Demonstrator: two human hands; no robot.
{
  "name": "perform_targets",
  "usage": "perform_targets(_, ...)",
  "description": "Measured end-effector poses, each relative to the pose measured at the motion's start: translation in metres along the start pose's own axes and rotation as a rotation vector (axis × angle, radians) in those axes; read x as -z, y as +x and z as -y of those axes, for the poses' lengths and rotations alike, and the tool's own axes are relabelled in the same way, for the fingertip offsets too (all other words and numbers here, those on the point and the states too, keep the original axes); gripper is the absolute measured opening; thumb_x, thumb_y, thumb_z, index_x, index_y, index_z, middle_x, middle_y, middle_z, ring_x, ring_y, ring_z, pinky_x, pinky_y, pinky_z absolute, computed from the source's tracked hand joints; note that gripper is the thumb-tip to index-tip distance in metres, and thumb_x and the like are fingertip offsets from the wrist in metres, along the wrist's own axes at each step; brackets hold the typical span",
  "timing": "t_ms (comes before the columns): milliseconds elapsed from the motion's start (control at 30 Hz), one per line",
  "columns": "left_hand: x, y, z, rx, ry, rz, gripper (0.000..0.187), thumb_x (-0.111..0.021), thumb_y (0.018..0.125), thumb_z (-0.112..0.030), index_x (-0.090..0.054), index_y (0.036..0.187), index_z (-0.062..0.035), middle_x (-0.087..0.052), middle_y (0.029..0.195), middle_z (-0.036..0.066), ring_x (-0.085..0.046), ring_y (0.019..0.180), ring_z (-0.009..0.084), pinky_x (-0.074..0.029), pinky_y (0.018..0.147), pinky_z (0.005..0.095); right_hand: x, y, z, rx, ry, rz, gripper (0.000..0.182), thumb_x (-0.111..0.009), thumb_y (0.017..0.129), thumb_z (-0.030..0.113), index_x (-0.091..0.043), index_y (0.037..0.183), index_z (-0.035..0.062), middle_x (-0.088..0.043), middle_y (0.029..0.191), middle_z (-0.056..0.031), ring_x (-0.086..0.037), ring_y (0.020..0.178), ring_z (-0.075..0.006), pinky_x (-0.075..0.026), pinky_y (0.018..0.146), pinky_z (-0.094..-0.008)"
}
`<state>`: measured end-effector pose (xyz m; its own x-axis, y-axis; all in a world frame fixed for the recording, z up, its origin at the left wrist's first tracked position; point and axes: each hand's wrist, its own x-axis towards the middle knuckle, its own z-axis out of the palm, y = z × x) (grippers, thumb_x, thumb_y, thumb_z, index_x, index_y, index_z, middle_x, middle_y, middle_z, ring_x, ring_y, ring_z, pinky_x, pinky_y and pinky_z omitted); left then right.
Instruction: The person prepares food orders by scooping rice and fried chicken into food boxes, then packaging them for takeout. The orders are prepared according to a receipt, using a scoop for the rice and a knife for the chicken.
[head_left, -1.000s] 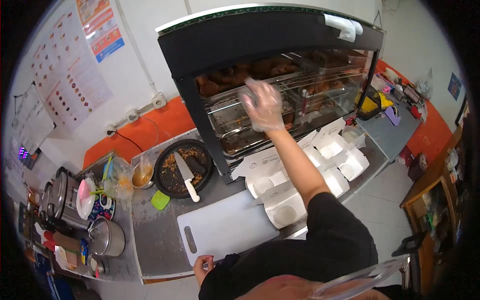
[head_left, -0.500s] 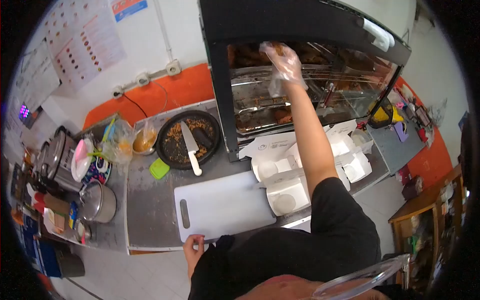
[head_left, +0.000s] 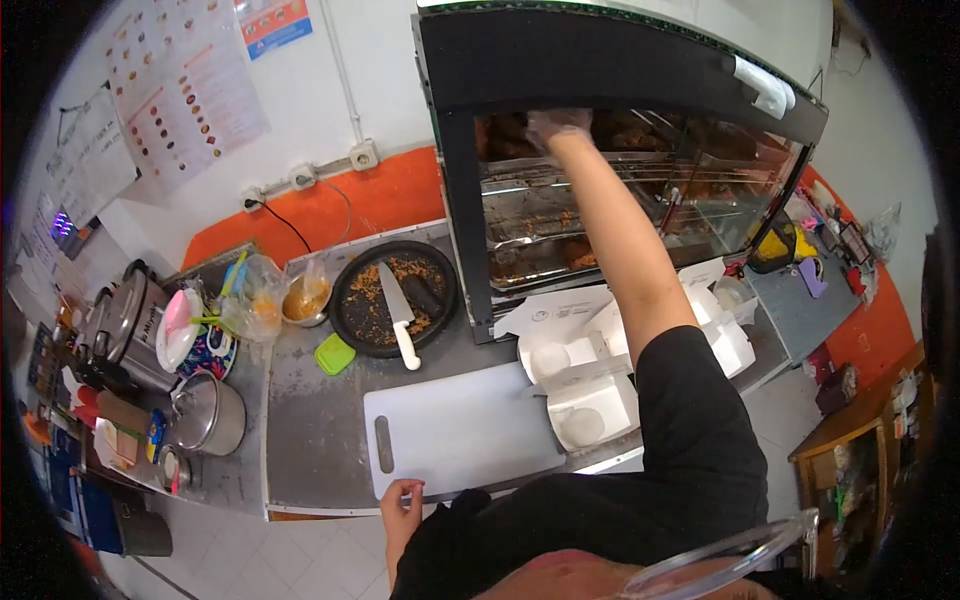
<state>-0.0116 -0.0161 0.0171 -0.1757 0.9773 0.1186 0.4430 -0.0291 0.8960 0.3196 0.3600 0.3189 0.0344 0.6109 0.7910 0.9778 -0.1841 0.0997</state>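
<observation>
My right hand (head_left: 560,128), in a clear plastic glove, reaches into the upper shelf of the glass-fronted display case (head_left: 452,75). Its fingers are blurred and partly lost against the brown food (head_left: 632,132), so a grip cannot be made out. Down by the near edge of the white cutting board (head_left: 470,430) is my bare left hand (head_left: 402,505), fingers curled in with nothing visible in them. Open white boxes (head_left: 650,345) stand under my right arm. Two of them hold pale rounded mounds (head_left: 582,427).
A white-handled knife (head_left: 397,305) lies across a round black tray (head_left: 345,335) with brown crumbs. Beside it are a green lid (head_left: 335,354) and a bowl of yellowish sauce (head_left: 306,300). Metal pots (head_left: 215,415) stand on the left counter; a wooden shelf (head_left: 850,440) is at right.
My right hand has gone deeper into the upper shelf, where its fingers show less. The view has shifted slightly. My left hand stays by the board's near edge.
</observation>
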Motion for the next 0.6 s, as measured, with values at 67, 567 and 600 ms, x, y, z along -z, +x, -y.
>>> perform_targets(67, 0.005, -0.007, 0.006, 0.043, -0.011, -0.020, 0.007, -0.060, 0.079, -0.006, -0.060, 0.081, 0.0005, -0.060, 0.072, 0.009, -0.057, 0.070, 0.0166, -0.044, 0.067, 0.0280, -0.028, 0.012, -0.017, -0.018, -0.032, 0.001, 0.056, -0.044, 0.083, 0.030, -0.030, 0.136, 0.0174, -0.023, 0.143, -0.0100, -0.021, 0.131, -0.0312, -0.019, 0.107, -0.0439)
perform_targets(567, 0.023, -0.028, 0.001, 0.028, 0.035, -0.147, 0.007, -0.059, 0.081, -0.007, -0.060, 0.081, 0.0006, -0.062, 0.077, 0.011, -0.058, 0.072, 0.0189, -0.045, 0.071, 0.0291, 0.026, -0.015, 0.049, -0.019, 0.269, 0.063, 0.052, -0.050, 0.080, 0.043, -0.052, 0.119, 0.0077, -0.047, 0.125, -0.0164, -0.047, 0.113, -0.0313, -0.034, 0.093, -0.0487)
perform_targets(600, 0.023, -0.031, 0.002, 0.039, 0.034, -0.152, 0.007, -0.059, 0.081, -0.007, -0.060, 0.081, 0.0006, -0.062, 0.077, 0.011, -0.058, 0.072, 0.0189, -0.045, 0.071, 0.0291, 0.025, -0.023, 0.046, -0.008, 0.273, 0.069, 0.052, -0.050, 0.080, 0.043, -0.052, 0.119, 0.0077, -0.047, 0.125, -0.0164, -0.047, 0.113, -0.0313, -0.034, 0.093, -0.0487)
